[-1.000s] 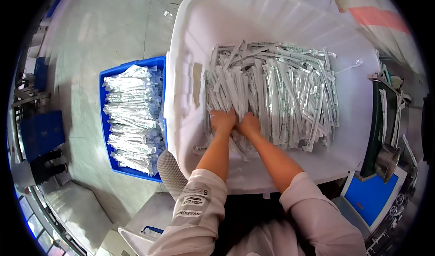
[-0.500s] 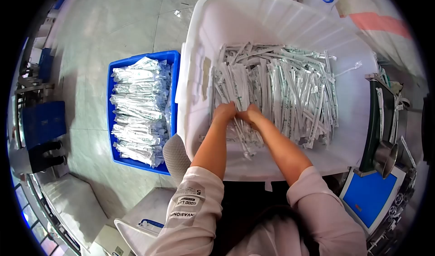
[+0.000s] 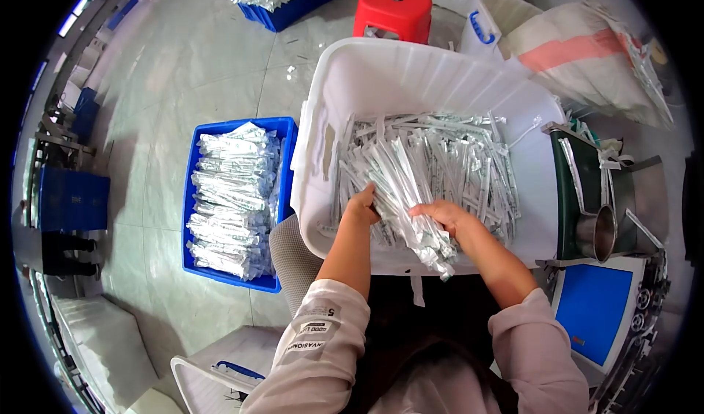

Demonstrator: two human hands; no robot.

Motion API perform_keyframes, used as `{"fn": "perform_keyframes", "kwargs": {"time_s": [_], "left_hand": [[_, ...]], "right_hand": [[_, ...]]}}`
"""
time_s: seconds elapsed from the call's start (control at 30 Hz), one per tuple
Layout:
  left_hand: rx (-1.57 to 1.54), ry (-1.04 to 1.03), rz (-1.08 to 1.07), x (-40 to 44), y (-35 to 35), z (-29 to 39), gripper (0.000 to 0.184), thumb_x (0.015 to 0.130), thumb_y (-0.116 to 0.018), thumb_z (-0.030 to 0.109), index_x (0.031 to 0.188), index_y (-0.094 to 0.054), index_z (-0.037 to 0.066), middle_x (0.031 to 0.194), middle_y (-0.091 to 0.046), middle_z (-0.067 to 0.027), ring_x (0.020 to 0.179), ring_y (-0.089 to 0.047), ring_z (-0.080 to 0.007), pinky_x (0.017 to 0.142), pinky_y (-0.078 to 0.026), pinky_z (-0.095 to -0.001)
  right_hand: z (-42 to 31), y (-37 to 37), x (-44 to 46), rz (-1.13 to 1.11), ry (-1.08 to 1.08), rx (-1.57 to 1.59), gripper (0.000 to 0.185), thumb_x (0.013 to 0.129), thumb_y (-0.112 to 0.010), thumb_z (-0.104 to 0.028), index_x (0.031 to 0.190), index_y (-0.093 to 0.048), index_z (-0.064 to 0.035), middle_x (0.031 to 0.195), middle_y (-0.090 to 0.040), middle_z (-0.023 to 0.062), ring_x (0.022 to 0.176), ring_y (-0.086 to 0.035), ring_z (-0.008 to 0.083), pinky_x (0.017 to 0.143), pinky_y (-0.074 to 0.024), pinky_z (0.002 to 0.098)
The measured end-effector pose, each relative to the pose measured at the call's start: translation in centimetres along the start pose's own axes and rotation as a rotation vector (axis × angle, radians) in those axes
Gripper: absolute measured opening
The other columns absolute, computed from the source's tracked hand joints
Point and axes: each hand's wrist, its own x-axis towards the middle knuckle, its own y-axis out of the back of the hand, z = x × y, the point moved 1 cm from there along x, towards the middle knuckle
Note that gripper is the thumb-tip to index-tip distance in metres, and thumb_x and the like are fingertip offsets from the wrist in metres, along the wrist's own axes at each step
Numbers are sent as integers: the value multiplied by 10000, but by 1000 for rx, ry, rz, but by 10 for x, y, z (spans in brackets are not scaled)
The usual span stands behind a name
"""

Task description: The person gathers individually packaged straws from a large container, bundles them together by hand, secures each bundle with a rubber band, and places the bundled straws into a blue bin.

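A bundle of long thin white packets (image 3: 407, 194) is gripped between my two hands, over the near side of a large white bin (image 3: 411, 62). My left hand (image 3: 362, 206) closes on the bundle's left side, its fingers partly hidden behind the packets. On the lower right side, my right hand (image 3: 446, 216) is wrapped round the bundle with its thumb on top. Many more loose packets (image 3: 477, 165) lie in the bin beyond the hands.
Left of the bin, a blue crate (image 3: 286, 132) holds stacked packets. Behind stand a red stool (image 3: 394, 11) and another filled blue crate (image 3: 293, 7). At right are a metal cup (image 3: 598, 234), a blue panel (image 3: 594, 311) and a striped sack (image 3: 579, 47).
The bundle has been lifted from the loose packets and now lies over the bin's near side. My right hand has moved right and round it. The view has tilted up, showing more floor.
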Motion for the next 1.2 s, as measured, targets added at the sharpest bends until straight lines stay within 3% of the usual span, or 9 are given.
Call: {"fn": "perform_keyframes", "kwargs": {"time_s": [0.1,0.23,0.4,0.53,0.63,0.87,1.0,1.13,1.2], "left_hand": [[153,-161,252,31,31,-1,578,832,-472,451,1194,-415,4,1166,-499,-145,1041,-507,-276,860,-431,-426],[875,-471,1154,-4,31,-1,898,681,-569,622,1205,-355,-75,1156,-450,-271,1067,-473,-319,881,-403,-434],[58,-191,-497,-80,-15,-31,972,677,-485,693,1277,-285,-44,1278,-354,-242,1183,-364,-314,990,-276,-445],[-73,-185,-1047,-134,-38,-70,875,678,-640,509,1304,-275,19,1277,-351,-234,1143,-414,-335,973,-348,-418],[184,-254,-1026,-164,-36,-80,1022,592,-729,366,1347,-130,29,1206,-407,-211,1031,-509,-296,909,-428,-389],[312,-70,-1059,-205,-27,-118,664,481,-752,139,1051,-418,66,684,-458,-40,617,-464,-176,601,-385,-307],[350,-30,-1194,-206,-29,-123,619,473,-750,194,986,-425,74,676,-471,-34,576,-465,-166,573,-378,-299],[362,-40,-1141,-203,-32,-126,601,479,-733,199,978,-426,65,699,-493,-39,585,-482,-171,574,-380,-295],[305,-71,-1120,-201,-26,-121,588,474,-721,202,967,-429,67,699,-495,-35,590,-489,-171,581,-383,-296]], "right_hand": [[10,3,-32,-36,-24,35,417,644,-712,-200,939,-558,53,792,-616,134,627,-621,221,577,-530,354],[28,6,-71,-85,85,46,403,657,-704,-262,902,-577,31,757,-612,102,574,-600,168,510,-503,303],[32,-29,-129,-82,290,-27,399,656,-714,-230,931,-579,25,758,-604,64,617,-583,144,557,-480,265],[74,-60,-127,-270,560,6,434,681,-701,-161,1044,-516,-11,922,-560,41,817,-539,110,706,-451,257],[105,-76,-137,-347,530,40,410,683,-700,-97,1040,-512,-20,918,-556,34,854,-527,121,765,-440,272],[125,-46,-159,-319,701,-357,445,707,-708,-231,1048,-526,-11,993,-562,89,924,-522,173,804,-428,308],[40,-8,-161,-297,697,588,403,852,-527,-313,1074,-494,22,1069,-543,173,1025,-525,247,857,-440,353],[-42,-21,-170,149,1212,340,368,892,-437,-286,1072,-457,34,899,-603,172,894,-594,263,773,-483,343],[-82,2,-168,302,1354,638,325,894,-424,-269,1041,-472,17,797,-613,145,710,-608,217,641,-485,290]]}}
